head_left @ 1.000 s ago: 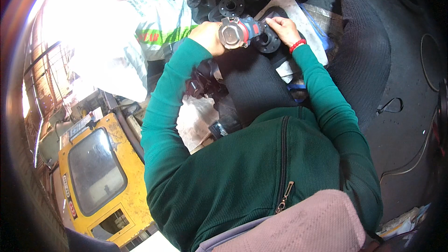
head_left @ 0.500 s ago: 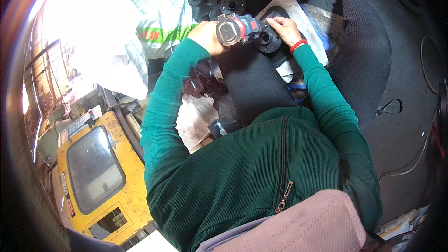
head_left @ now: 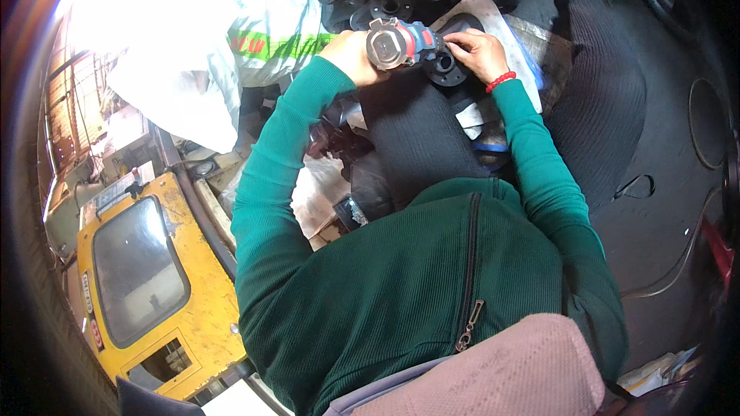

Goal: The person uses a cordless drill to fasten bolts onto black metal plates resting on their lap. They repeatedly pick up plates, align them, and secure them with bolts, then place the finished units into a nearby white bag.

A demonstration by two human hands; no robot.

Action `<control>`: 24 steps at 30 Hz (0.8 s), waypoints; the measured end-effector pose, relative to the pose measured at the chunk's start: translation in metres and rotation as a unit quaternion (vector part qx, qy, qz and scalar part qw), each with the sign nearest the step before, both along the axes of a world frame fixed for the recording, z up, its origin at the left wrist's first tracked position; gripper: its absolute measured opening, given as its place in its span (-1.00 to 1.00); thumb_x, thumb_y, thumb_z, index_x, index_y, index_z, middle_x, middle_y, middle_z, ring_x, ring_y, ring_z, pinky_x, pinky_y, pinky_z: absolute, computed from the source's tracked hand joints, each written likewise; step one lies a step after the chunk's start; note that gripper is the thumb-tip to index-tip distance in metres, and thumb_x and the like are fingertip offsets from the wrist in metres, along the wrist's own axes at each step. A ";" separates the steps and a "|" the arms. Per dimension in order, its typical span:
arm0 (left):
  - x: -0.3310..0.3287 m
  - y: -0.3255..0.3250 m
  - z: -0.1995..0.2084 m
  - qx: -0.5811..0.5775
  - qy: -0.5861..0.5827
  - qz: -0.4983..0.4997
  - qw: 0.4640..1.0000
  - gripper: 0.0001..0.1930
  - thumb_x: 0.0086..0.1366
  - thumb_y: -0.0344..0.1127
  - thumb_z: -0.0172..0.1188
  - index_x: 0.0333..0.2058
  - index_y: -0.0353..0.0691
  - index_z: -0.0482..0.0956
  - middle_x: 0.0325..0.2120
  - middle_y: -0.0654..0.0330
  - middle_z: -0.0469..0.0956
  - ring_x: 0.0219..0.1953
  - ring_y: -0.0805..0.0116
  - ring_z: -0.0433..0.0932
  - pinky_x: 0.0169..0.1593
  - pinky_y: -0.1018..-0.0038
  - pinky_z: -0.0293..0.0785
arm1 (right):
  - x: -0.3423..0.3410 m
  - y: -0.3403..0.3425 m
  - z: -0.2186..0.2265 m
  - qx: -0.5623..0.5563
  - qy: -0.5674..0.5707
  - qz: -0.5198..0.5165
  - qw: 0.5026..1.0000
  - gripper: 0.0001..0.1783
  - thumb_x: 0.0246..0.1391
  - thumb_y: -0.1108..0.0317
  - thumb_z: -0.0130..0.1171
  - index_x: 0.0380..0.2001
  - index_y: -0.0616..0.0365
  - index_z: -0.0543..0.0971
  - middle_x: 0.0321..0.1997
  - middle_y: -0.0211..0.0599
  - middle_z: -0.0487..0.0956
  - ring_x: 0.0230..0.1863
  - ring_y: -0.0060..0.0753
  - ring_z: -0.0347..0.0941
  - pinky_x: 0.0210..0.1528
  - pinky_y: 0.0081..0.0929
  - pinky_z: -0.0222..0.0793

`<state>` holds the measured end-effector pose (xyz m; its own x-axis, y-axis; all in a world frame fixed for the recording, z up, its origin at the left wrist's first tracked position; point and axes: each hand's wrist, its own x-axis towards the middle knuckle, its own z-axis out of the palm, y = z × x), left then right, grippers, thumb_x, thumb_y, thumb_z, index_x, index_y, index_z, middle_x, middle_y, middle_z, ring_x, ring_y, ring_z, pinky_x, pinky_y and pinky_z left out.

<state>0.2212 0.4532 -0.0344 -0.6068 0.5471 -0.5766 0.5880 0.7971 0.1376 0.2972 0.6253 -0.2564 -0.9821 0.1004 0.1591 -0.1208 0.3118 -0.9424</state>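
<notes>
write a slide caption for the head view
Left hand holding a power tool, right hand close by at a round black part.

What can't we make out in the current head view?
All head view:
- Left hand: fingers mostly hidden behind the red-and-blue power tool with a rounded grey end.
- Right hand: anything pinched beside the round black flanged part is too small to tell.
- White plastic bag with a green band: upper-left outline lost in glare.
- Dark red object: cut off by the dark right rim.

Lettering [head_left: 250, 44] on white sack [head_left: 270, 11]
</notes>
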 end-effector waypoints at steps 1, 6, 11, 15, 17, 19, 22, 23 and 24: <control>0.001 0.002 0.000 0.010 0.002 0.009 1.000 -0.63 -0.10 -0.21 0.30 -0.28 -0.23 0.55 -0.40 -0.03 0.58 -0.29 0.03 0.58 -0.16 0.29 0.50 | -0.001 0.001 0.000 -0.005 -0.005 0.011 1.000 -0.81 -0.03 0.21 0.19 -0.31 -0.11 0.64 -0.42 -0.38 0.57 -0.37 -0.29 0.53 -0.31 -0.41 0.43; 0.011 0.001 0.007 0.017 0.019 0.020 0.999 -0.62 -0.11 -0.20 0.31 -0.27 -0.22 0.57 -0.40 -0.05 0.59 -0.28 0.01 0.58 -0.15 0.27 0.51 | -0.003 -0.001 0.005 0.054 0.046 0.020 0.997 -0.83 -0.01 0.26 0.19 -0.31 0.00 0.61 -0.38 -0.37 0.57 -0.37 -0.27 0.53 -0.33 -0.42 0.43; 0.040 -0.015 0.036 0.086 -0.002 0.087 0.992 -0.61 -0.05 -0.29 0.34 -0.23 -0.30 0.49 -0.27 0.03 0.55 -0.25 0.19 0.56 -0.13 0.37 0.49 | -0.001 -0.004 0.010 0.133 0.070 0.002 0.989 -0.85 0.01 0.20 0.16 -0.32 -0.09 0.58 -0.37 -0.41 0.56 -0.33 -0.23 0.52 -0.35 -0.36 0.45; 0.095 -0.043 0.034 0.184 -0.056 0.086 0.977 -0.59 -0.02 -0.10 0.30 -0.21 -0.19 0.53 -0.36 0.06 0.58 -0.30 0.16 0.59 -0.16 0.36 0.51 | 0.001 -0.004 0.007 0.175 0.107 0.004 0.979 -0.84 0.00 0.23 0.15 -0.29 -0.13 0.56 -0.42 -0.42 0.51 -0.37 -0.25 0.51 -0.40 -0.33 0.44; 0.130 -0.045 0.028 0.094 -0.081 0.125 0.984 -0.54 0.02 -0.10 0.30 -0.13 -0.21 0.50 -0.27 0.06 0.58 -0.24 0.12 0.58 -0.12 0.34 0.50 | 0.001 -0.006 0.006 0.196 0.113 0.001 0.974 -0.83 -0.01 0.25 0.15 -0.28 -0.15 0.56 -0.45 -0.42 0.49 -0.39 -0.24 0.50 -0.42 -0.32 0.43; 0.172 -0.063 -0.002 0.187 -0.081 0.152 0.967 -0.46 -0.03 -0.17 0.33 -0.04 -0.21 0.46 -0.20 0.04 0.56 -0.21 0.08 0.57 -0.10 0.32 0.50 | 0.001 -0.008 0.006 0.211 0.127 0.001 0.969 -0.81 -0.02 0.25 0.15 -0.26 -0.16 0.56 -0.47 -0.42 0.47 -0.42 -0.24 0.49 -0.44 -0.31 0.43; 0.224 -0.084 -0.044 0.185 -0.113 0.190 0.958 -0.37 -0.05 -0.30 0.31 0.07 -0.23 0.38 0.00 0.01 0.45 -0.03 0.14 0.50 0.02 0.34 0.44 | 0.003 -0.007 0.008 0.213 0.120 -0.002 0.970 -0.83 0.03 0.21 0.13 -0.26 -0.20 0.58 -0.49 -0.42 0.46 -0.45 -0.23 0.48 -0.45 -0.32 0.41; 0.237 -0.080 -0.046 0.195 -0.104 0.210 0.953 -0.32 -0.04 -0.30 0.30 0.12 -0.19 0.32 -0.06 0.04 0.47 -0.11 0.07 0.52 -0.02 0.30 0.46 | 0.002 -0.007 0.009 0.210 0.123 -0.005 0.970 -0.84 0.04 0.20 0.13 -0.26 -0.21 0.58 -0.50 -0.42 0.46 -0.45 -0.23 0.48 -0.45 -0.31 0.40; 0.249 -0.082 -0.054 0.187 -0.094 0.210 0.955 -0.30 -0.04 -0.31 0.28 0.14 -0.14 0.29 -0.10 0.03 0.44 -0.16 0.02 0.52 -0.06 0.26 0.46 | 0.000 -0.006 0.009 0.188 0.120 -0.003 0.975 -0.84 0.06 0.17 0.13 -0.27 -0.22 0.59 -0.50 -0.40 0.46 -0.45 -0.22 0.48 -0.45 -0.30 0.39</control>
